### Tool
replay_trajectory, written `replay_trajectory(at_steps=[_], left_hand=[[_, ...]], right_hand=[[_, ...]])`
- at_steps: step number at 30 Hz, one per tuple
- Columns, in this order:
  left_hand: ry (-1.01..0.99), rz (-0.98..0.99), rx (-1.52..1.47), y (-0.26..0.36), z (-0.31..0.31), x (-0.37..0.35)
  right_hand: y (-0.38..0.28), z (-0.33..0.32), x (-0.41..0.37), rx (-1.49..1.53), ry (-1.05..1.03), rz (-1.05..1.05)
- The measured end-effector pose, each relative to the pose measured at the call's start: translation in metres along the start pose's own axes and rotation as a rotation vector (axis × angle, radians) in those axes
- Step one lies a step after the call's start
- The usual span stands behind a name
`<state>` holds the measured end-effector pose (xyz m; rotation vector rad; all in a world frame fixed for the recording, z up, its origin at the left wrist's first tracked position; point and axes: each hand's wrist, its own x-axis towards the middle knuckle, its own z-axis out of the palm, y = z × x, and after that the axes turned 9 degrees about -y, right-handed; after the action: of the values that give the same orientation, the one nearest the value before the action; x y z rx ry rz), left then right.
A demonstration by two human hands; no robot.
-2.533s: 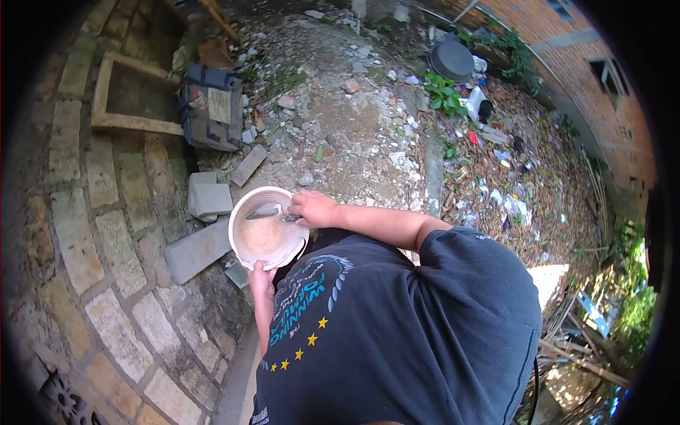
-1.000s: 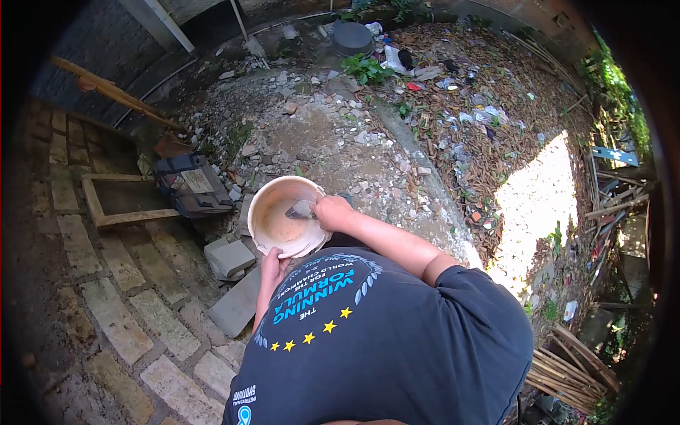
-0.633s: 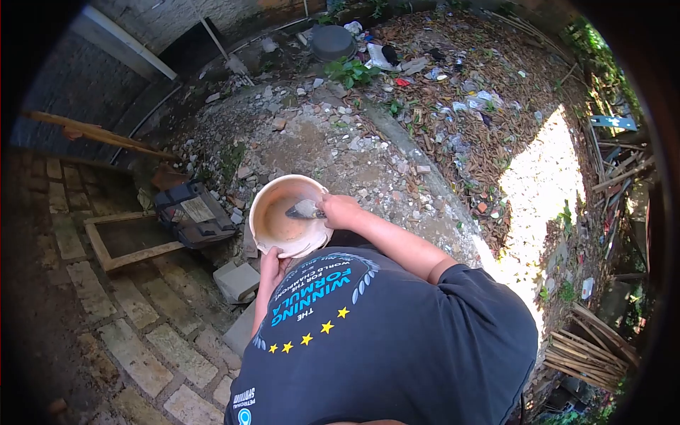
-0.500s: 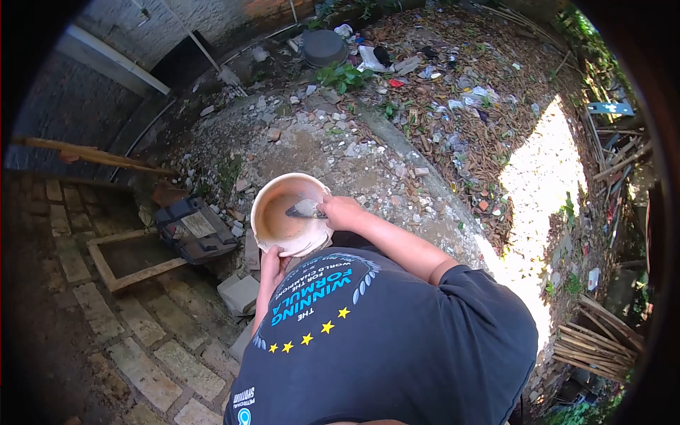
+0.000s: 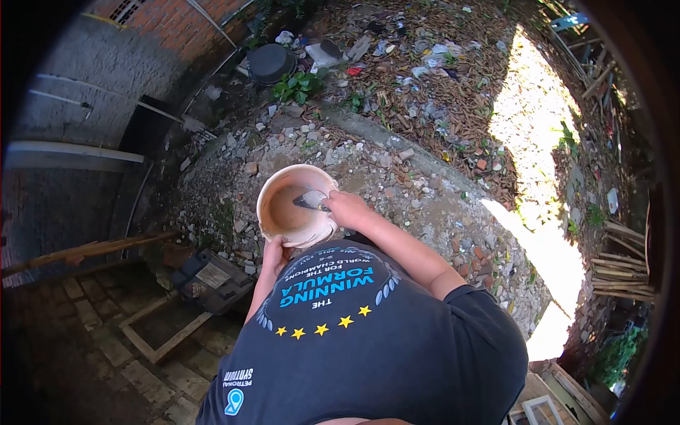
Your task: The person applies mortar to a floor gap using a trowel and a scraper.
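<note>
A pale, plaster-smeared bucket is held tilted in front of my dark T-shirt, its mouth turned up toward me. My left hand grips its near rim from the lower left, partly hidden by the bucket's edge. Inside the mouth, on the right, is a small trowel with a light, dusty blade. My right hand has its fingers wrapped round the trowel's handle, close to the right rim. A tan coating covers the bucket's inner wall.
Rubble covers the ground ahead, with a low concrete strip crossing it. A dark round tub stands near the wall. To the left lie a black case and a wooden frame. Bamboo sticks are stacked at right.
The view has turned, so the surroundings sit differently and more brick wall shows. The bucket appears slightly higher and to the right. Both hands keep their holds, with the trowel still inside the bucket.
</note>
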<state>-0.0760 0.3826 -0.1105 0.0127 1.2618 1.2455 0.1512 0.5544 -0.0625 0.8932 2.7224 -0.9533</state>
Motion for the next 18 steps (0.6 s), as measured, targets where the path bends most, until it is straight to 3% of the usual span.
replay_trajectory(at_steps=[9,18], left_hand=[[-0.174,-0.091,0.277,0.037,0.086,0.046],[-0.354,-0.301,0.552,0.042,0.154,0.109]], right_hand=[[0.033,-0.001,-0.046,0.146,0.182,0.267],[0.056,0.019,-0.081,0.244,0.396,0.565]])
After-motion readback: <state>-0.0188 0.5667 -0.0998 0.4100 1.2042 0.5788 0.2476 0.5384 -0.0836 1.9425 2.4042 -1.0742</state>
